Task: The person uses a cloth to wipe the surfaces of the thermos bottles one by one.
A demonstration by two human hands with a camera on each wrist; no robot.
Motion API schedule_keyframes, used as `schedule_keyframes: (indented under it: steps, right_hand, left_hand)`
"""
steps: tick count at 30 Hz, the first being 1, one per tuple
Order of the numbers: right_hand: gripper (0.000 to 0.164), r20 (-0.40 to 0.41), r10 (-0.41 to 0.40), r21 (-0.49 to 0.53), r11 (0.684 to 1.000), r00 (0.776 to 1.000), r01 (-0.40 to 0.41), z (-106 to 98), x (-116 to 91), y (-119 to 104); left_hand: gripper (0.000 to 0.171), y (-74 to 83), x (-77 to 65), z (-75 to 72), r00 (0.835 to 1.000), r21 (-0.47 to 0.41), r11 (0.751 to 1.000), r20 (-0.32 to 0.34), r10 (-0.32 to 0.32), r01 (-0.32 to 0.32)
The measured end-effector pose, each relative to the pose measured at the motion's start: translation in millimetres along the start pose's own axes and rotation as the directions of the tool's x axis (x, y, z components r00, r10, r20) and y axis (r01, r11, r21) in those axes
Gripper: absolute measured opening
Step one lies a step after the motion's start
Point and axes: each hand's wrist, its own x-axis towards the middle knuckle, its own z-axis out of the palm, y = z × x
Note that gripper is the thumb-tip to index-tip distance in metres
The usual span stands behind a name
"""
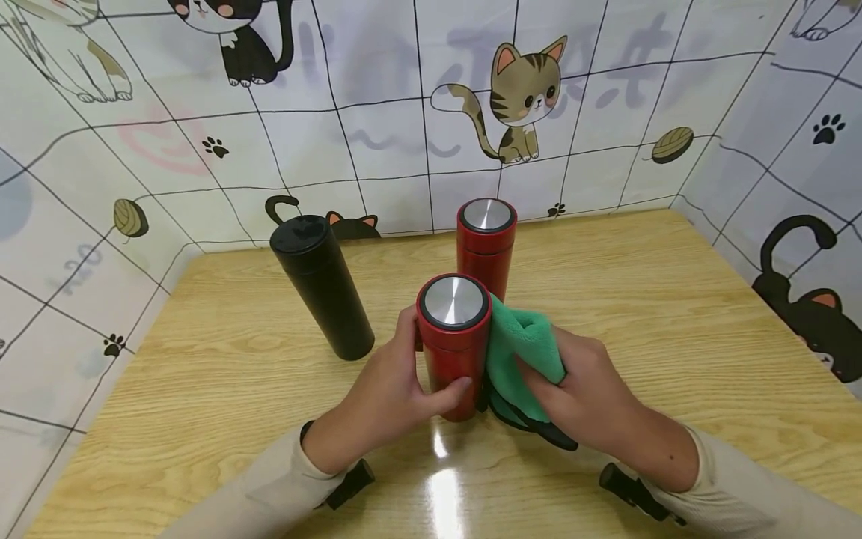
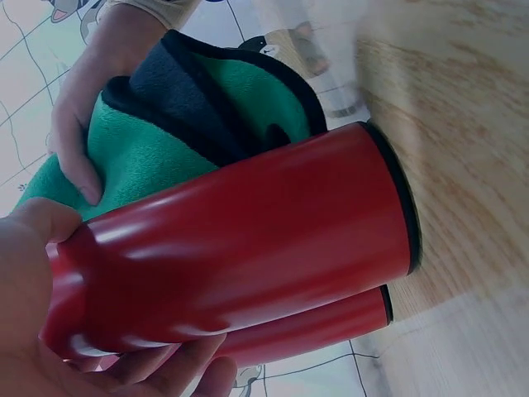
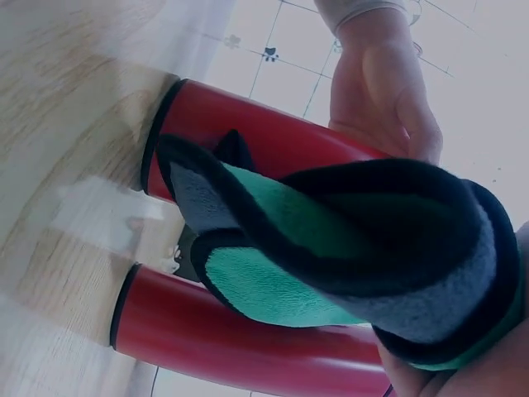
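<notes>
My left hand (image 1: pixel 384 389) grips a red thermos (image 1: pixel 453 363) with a silver-topped lid, its thumb across the near side. The thermos stands upright at the middle of the table. Bunched in my right hand (image 1: pixel 599 393) is a green cloth (image 1: pixel 515 352) with a grey back and dark edging, pressed to the thermos's right side. From the left wrist, the cloth (image 2: pixel 149 149) lies along the red body (image 2: pixel 240 240), and the left fingers wrap beneath it. Folds of the cloth (image 3: pixel 281 289) cover much of the right wrist view and hide most right fingers.
A second red thermos (image 1: pixel 486 258) stands right behind the held one. To the left is a black thermos (image 1: pixel 323 292). All are on a wood-grain table (image 1: pixel 673 314), with cat-patterned sheeting (image 1: pixel 377 142) rising behind it and along both sides.
</notes>
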Motion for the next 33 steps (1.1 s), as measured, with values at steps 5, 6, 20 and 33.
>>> schedule_keyframes:
  steps: [5, 6, 20, 33]
  right_hand:
    - [0.054, -0.076, -0.045, 0.044, 0.998, 0.996, 0.049, 0.7, -0.2, 1.0]
    - [0.054, -0.096, -0.056, 0.053, 0.997, 0.994, 0.062, 0.8, -0.6, 0.9]
    - [0.048, -0.089, -0.046, 0.030, 0.998, 0.995, 0.049, 0.8, -2.6, 1.4]
    - [0.040, -0.056, -0.071, 0.027, 0.997, 0.996, 0.073, 0.2, -2.2, 1.1]
  left_hand:
    - [0.085, -1.0, -0.2, 1.1, 1.000, 0.008, 1.000, -0.011, -0.005, 0.005]
    - [0.086, -0.7, -0.3, 1.1, 1.000, 0.013, 1.000, -0.014, -0.006, 0.006]
    - [0.085, -2.3, 1.6, 1.0, 1.000, 0.017, 1.000, -0.013, 0.016, -0.016]
    - [0.087, -3.1, 1.9, 2.5, 0.998, 0.057, 0.998, -0.055, 0.009, -0.006]
